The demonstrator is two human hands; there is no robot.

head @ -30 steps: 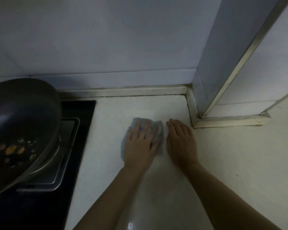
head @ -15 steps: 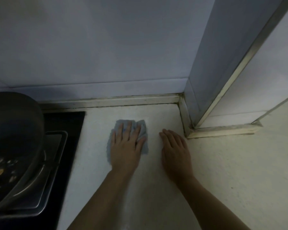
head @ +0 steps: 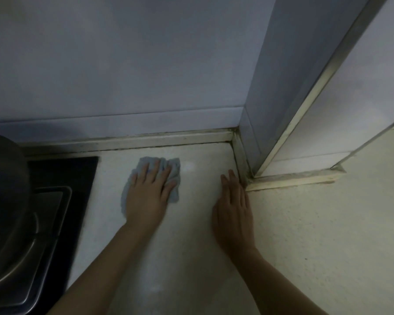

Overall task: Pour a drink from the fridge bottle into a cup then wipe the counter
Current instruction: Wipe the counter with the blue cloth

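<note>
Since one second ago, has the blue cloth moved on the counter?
Yes. The blue cloth, under the flat left hand, has slid away from the corner trim, toward the stove and nearer the back wall trim.

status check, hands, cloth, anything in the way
Left hand flat on blue cloth, pressing it to counter. Right hand flat, empty. Wok at left, clear.

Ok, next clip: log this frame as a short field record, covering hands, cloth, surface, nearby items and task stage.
left hand: flat, palm down, pressing the cloth
right hand: flat on the bare counter, empty, beside the wall trim
cloth: blue-grey, crumpled, under the left hand
counter: pale, speckled
nearby: dark pan on the stove at left
bottle and cup: not in view
stage: wiping
</note>
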